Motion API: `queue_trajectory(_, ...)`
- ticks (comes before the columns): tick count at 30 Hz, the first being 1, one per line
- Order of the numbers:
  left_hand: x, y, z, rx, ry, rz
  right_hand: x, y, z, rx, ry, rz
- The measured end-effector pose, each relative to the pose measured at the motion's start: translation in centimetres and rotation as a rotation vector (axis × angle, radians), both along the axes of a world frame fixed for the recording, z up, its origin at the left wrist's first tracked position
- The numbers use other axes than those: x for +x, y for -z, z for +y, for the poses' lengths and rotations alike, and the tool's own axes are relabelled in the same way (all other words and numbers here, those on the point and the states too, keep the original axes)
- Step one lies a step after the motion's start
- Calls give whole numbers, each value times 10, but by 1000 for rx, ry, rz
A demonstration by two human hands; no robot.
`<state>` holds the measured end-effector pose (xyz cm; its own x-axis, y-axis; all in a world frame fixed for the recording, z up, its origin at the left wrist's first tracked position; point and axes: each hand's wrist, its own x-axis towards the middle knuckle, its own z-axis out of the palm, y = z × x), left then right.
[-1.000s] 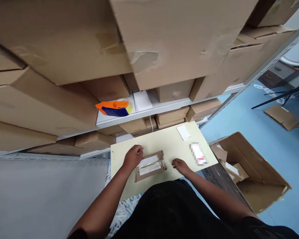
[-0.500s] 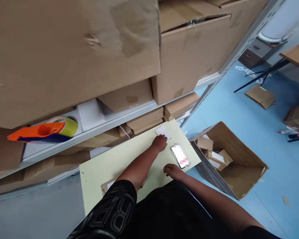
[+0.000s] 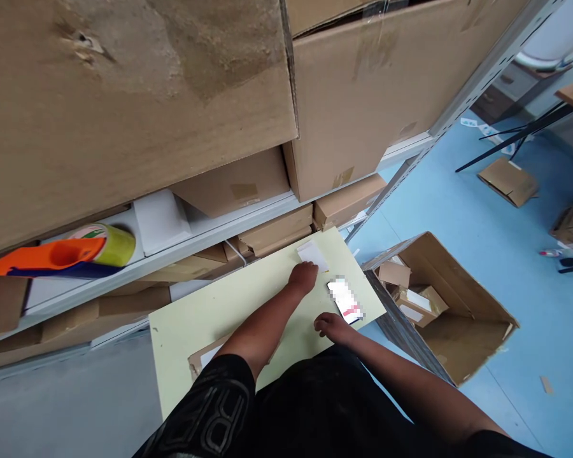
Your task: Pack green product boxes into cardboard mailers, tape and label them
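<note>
My left hand [image 3: 304,278] is closed, fingers bent together, over the lower edge of a small white paper [image 3: 312,254] on the pale yellow tabletop [image 3: 248,296]. What those fingers hold, if anything, is hidden. A tiny yellow bit shows by the paper's corner. Close to the near table edge rests my right hand [image 3: 331,327], its fingers curled in and nothing visible in them. Just beyond it lies a phone [image 3: 346,299] with a bright, blurred-out screen. Partly under my left forearm is a flat cardboard box [image 3: 195,364] with a white label.
Large cardboard boxes [image 3: 181,102] fill the shelf [image 3: 205,236] ahead. An orange and blue tape dispenser [image 3: 62,254] with yellowish tape sits at the shelf's left. Right of the table, an open carton [image 3: 463,312] holds several small boxes. A flattened box [image 3: 508,181] lies on the blue floor.
The view has shifted slightly, so the shelf boxes and tape dispenser appear further left. My left hand has drawn back a little from the paper; my right hand stays put.
</note>
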<state>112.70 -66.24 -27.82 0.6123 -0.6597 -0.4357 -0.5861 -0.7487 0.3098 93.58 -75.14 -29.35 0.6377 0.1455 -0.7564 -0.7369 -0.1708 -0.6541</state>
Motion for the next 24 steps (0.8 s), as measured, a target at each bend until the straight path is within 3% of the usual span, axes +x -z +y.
queue_trajectory(5,12,-14,11,-94,-169,-3,13,-9,-7,-40,37,-17)
queue_trajectory(10,45,-26,25,-244,-516,-1,46,-16,-19,-195,2,-147)
queue_trajectory(14,72,-19,28,-296,-729,62,93,-24,-30,-454,-69,-352)
queue_trajectory(18,81,-6,30,-307,-779,90,149,-18,-37,-720,-188,-466)
queue_trajectory(24,80,4,34,-260,-851,63,199,5,-34,-831,-290,-354)
